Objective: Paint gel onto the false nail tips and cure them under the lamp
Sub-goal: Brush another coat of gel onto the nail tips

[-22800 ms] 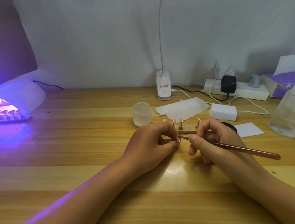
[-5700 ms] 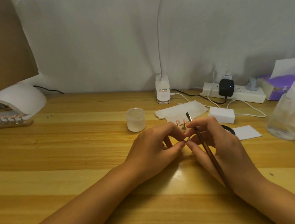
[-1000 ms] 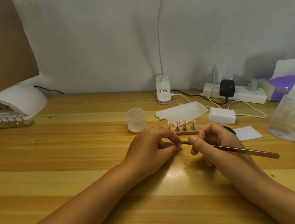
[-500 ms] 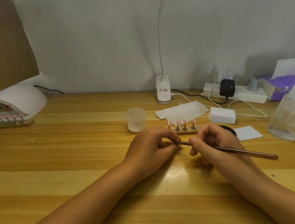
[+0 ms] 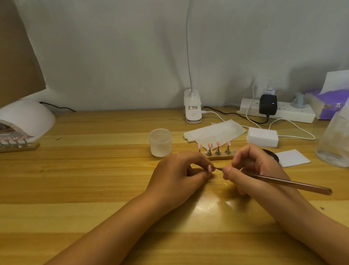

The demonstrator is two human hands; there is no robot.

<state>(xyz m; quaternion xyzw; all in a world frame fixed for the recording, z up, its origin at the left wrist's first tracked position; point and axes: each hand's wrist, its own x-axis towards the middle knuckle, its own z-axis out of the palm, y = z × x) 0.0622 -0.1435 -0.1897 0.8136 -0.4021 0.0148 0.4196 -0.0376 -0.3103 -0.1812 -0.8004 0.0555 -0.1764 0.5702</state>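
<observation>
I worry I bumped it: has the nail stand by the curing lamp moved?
No. The stand still sits at the mouth of the curing lamp, same spot against its dome.

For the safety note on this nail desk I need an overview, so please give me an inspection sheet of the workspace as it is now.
Surface: wooden table, glossy, with a glare patch by the hands.
Job's things: stand with four pink nail tips; second stand at the curing lamp's mouth, no glow seen.
Clutter: frosted jar, wipes, white block, white pad, plastic bottle, tissue pack.
Grippers: left hand pinches one nail tip; right hand holds the brush, tip at that nail.
Cables: white cable loops from the power strip; black cable behind the curing lamp.
Surroundings: grey wall, cardboard sheet at left.
</observation>
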